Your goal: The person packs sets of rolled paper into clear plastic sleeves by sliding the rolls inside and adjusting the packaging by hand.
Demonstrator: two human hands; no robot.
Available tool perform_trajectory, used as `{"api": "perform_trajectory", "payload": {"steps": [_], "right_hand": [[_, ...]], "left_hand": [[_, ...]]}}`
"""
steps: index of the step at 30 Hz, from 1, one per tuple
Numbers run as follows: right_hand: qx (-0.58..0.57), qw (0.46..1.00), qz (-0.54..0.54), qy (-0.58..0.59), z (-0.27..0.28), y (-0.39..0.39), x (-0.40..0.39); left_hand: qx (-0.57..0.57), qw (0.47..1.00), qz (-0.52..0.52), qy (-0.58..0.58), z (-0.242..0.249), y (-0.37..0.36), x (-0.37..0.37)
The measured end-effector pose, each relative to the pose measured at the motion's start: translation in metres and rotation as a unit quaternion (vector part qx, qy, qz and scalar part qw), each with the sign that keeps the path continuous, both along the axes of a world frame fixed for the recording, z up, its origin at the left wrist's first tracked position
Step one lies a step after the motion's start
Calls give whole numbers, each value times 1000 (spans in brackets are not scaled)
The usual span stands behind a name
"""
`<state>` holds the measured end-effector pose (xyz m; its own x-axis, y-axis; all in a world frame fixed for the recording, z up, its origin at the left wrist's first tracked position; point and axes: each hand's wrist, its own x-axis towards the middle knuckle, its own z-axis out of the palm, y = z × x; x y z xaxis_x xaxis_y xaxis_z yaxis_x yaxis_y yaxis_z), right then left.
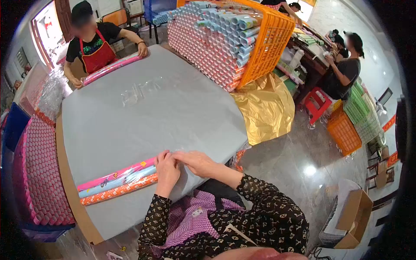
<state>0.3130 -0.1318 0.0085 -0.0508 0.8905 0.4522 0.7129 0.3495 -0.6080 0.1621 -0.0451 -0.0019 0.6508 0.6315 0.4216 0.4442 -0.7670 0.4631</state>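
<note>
Three rolls of wrapping paper, a pink roll [117, 174], a light blue roll [123, 180] and an orange roll [119, 190], lie side by side under shiny clear plastic at the near edge of the table. My left hand [168, 172] is closed over their right end, which it hides. Just right of it, my right hand [195, 163] has its fingertips pinched together against the left fingers. What sits in that pinch is hidden; it may be the end of the plastic.
The grey-covered table [151, 117] bears loose clear plastic pieces [136, 93]. Across it, a person [97, 47] holds a wrapped bundle [113, 66]. An orange crate [273, 43] of paper rolls and gold sheeting [268, 108] stand at right; pink rolls [45, 169] are stacked left.
</note>
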Motion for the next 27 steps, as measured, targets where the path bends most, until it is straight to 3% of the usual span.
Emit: {"api": "perform_trajectory", "payload": {"steps": [4, 8, 10, 14, 16, 19, 23, 27], "right_hand": [[-64, 997, -21, -35, 2, 7, 1], [-36, 996, -70, -33, -9, 7, 4], [-142, 980, -79, 118, -8, 7, 2], [-206, 944, -112, 234, -14, 11, 6], [-273, 883, -119, 362, -4, 14, 5], [-295, 851, -127, 414, 3, 15, 6], [-308, 841, -130, 426, 6, 15, 6], [-281, 878, -88, 376, -14, 15, 10]], "left_hand": [[-1, 1000, -9, 7, -3, 1, -1], [-3, 1000, -16, 14, 6, -3, -1], [14, 1000, -12, 17, 6, -4, -1], [23, 1000, -5, -4, 7, -6, 1], [17, 1000, -12, -13, 5, -5, 0], [29, 999, -25, -5, 9, -6, -1], [35, 999, -33, 4, 8, -6, -2], [45, 999, -26, -2, 4, -6, 0]]}}
